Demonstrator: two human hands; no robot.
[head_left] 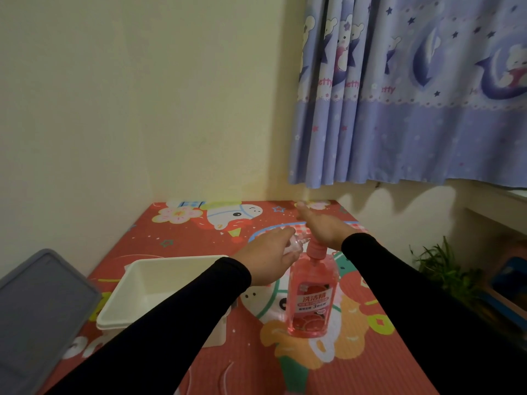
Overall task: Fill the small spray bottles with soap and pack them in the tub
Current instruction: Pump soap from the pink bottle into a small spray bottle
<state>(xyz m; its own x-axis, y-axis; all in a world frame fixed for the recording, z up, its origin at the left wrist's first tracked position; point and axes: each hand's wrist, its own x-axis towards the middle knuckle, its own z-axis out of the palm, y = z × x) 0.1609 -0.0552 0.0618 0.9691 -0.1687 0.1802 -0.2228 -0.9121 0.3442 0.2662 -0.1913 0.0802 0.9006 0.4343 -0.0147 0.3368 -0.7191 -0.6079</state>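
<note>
A pink soap bottle (310,300) with a pump top stands upright on the red patterned mat. My right hand (322,228) lies flat on top of the pump head, fingers stretched forward. My left hand (266,256) holds a small clear spray bottle (383,243) tilted, its open neck right beside the pump spout. An open white tub (134,283) stands to the left of the soap bottle, and what I can see of its inside holds nothing; my left forearm crosses over its near right corner.
A grey lid (37,315) leans at the far left, off the mat's edge. The mat (365,363) ends at a cream wall behind. A blue curtain (413,109) hangs at the right, with a green plant (439,266) below it.
</note>
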